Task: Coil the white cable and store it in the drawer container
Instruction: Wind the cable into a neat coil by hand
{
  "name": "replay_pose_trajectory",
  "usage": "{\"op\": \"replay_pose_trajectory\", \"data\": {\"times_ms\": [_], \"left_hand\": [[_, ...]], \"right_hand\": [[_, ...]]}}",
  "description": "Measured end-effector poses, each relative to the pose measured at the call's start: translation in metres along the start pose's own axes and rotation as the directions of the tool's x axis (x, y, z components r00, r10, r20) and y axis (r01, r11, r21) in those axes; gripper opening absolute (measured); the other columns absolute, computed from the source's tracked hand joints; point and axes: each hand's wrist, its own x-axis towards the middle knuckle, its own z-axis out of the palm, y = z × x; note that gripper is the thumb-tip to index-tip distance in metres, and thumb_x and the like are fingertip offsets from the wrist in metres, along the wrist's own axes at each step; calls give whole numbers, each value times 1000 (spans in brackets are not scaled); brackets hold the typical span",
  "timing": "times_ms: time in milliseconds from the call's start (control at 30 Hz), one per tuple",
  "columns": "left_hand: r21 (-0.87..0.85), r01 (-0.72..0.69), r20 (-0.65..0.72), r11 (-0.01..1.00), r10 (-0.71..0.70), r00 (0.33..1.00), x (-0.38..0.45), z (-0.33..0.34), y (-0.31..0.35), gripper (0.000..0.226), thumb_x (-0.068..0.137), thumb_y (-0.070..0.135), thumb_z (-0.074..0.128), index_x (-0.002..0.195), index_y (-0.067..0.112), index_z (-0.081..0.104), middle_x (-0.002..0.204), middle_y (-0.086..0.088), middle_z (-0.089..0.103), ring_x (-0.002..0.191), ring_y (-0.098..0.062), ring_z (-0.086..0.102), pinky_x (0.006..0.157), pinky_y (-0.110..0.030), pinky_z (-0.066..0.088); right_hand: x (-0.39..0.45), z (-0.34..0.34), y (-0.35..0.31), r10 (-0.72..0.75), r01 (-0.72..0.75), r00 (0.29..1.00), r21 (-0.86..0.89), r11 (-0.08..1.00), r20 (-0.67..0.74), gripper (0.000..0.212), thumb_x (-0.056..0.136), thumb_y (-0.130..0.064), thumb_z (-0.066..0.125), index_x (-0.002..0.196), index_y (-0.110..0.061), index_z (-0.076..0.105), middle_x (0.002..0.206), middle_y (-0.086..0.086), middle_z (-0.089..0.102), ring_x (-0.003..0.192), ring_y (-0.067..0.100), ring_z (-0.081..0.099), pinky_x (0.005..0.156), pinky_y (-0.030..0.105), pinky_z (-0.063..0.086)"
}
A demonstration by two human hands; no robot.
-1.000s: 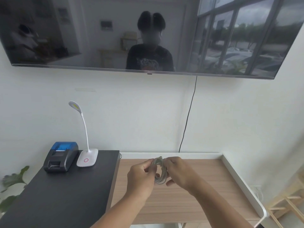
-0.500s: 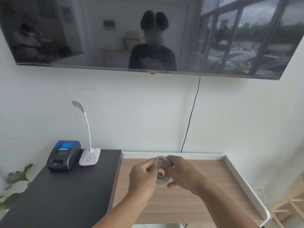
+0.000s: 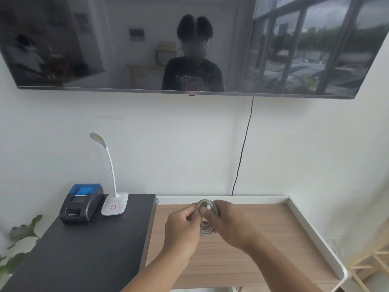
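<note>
The white cable (image 3: 205,228) is wound into a small upright coil and held in the air above the wooden tabletop (image 3: 263,239). My left hand (image 3: 182,230) pinches the coil's left side near the top. My right hand (image 3: 230,222) grips its right side, fingers curled through the loops and a white plug end showing between them. Part of the coil is hidden behind both hands. No drawer container is in view.
A black cabinet top (image 3: 88,249) at the left carries a black-and-blue receipt printer (image 3: 81,202) and a white gooseneck desk lamp (image 3: 114,204). The wooden table has a raised white rim (image 3: 311,230). A wall television hangs above, a black cord (image 3: 242,152) dropping from it. Plant leaves (image 3: 19,234) show at far left.
The coil has turned a little between my hands, and my fingers have shifted their hold on it. Both hands stay at the same spot above the table.
</note>
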Motion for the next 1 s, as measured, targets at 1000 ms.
{"op": "replay_pose_trajectory", "data": {"times_ms": [1000], "left_hand": [[-23, 10, -95, 1000, -12, 995, -14, 6, -21, 25, 103, 29, 60, 108, 43, 80, 83, 15, 80, 73, 2, 71, 55, -7, 42]], "right_hand": [[-2, 18, 3, 77, -71, 997, 166, 984, -31, 23, 102, -33, 53, 105, -22, 73, 88, -1, 76, 69, 14, 77, 52, 30, 61]]}}
